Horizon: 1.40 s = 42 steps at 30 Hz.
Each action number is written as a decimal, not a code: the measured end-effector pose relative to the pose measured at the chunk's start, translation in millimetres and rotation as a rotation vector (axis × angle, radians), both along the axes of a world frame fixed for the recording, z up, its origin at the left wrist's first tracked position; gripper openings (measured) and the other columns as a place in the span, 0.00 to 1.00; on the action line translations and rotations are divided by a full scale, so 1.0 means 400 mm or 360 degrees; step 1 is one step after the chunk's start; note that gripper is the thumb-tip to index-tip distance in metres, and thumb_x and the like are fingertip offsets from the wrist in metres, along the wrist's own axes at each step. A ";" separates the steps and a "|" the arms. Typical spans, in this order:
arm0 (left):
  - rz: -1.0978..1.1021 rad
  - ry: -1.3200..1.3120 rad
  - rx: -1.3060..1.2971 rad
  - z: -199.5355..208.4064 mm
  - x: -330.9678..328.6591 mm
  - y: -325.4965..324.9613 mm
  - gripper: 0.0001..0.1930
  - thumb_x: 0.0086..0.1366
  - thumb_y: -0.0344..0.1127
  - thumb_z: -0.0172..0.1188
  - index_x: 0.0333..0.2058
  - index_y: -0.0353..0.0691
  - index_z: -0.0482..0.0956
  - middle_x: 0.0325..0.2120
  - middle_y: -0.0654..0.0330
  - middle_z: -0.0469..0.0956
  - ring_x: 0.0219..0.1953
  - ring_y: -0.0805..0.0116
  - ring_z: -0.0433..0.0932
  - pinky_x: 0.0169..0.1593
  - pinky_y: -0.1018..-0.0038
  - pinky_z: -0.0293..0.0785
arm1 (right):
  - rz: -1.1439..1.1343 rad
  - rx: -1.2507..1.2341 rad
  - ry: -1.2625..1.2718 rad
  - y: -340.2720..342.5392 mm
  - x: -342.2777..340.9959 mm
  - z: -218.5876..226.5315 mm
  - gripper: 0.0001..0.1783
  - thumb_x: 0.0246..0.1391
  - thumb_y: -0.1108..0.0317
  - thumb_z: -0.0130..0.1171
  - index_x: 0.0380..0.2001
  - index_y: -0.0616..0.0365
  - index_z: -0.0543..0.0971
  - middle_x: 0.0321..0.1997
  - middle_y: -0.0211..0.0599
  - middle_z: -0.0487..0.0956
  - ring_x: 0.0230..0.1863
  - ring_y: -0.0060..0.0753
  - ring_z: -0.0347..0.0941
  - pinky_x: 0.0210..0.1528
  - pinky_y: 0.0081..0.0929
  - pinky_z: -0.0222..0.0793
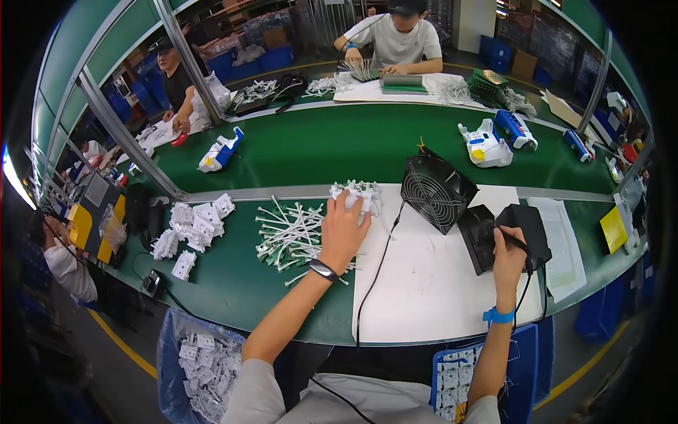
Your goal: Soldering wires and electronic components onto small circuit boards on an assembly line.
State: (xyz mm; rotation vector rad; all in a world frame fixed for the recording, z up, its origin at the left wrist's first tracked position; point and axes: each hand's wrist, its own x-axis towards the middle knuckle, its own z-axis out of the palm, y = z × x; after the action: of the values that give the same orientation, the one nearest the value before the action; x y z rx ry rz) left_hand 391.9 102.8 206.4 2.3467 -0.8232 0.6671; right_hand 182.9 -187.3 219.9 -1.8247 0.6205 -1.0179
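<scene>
My left hand (344, 227) reaches forward over the green bench and touches a small cluster of white plastic parts (359, 194) at the far edge of the white sheet (424, 283). A black wristband sits on that wrist. Just left of it lies a heap of white cable pieces with green ends (289, 233). My right hand (508, 247) grips a black soldering iron handle (519, 242) beside its black stand (487, 237). A blue strap circles that wrist.
A black square fan (436, 191) stands tilted behind the sheet, its cord running toward me. White housings (194, 226) pile at the left. Blue bins of white parts (201, 364) flank my lap. Papers and a yellow card (613, 230) lie right. Other people work across the bench.
</scene>
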 end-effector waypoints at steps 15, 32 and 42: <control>0.0008 -0.0162 0.0189 -0.022 -0.058 0.060 0.30 0.62 0.47 0.68 0.57 0.36 0.77 0.61 0.43 0.68 0.52 0.48 0.70 0.55 0.57 0.67 | 0.0140 0.0198 0.0085 0.091 -0.060 -0.032 0.33 0.66 0.74 0.59 0.71 0.62 0.62 0.25 0.22 0.63 0.26 0.12 0.57 0.30 0.15 0.52; 0.1763 0.0298 0.0243 -0.134 0.045 1.034 0.47 0.56 0.62 0.71 0.65 0.35 0.68 0.65 0.34 0.64 0.64 0.35 0.66 0.65 0.49 0.66 | 0.1392 -0.0336 0.0616 0.483 -0.039 0.080 0.14 0.57 0.76 0.63 0.47 0.61 0.81 0.22 0.35 0.73 0.24 0.27 0.70 0.27 0.28 0.65; 0.1286 0.0110 -0.0061 -0.046 -0.097 0.913 0.35 0.53 0.45 0.77 0.55 0.32 0.73 0.50 0.47 0.76 0.54 0.45 0.72 0.59 0.57 0.70 | 0.1511 -0.1434 0.0285 0.746 0.161 -0.038 0.21 0.46 0.74 0.64 0.47 0.59 0.80 0.43 0.46 0.71 0.48 0.46 0.67 0.52 0.40 0.63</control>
State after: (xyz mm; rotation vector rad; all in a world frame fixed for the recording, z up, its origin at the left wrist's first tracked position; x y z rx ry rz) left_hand 352.9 468.2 188.0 2.6134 0.2141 0.8866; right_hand 247.3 111.2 204.9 -2.5645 -0.7282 -0.4624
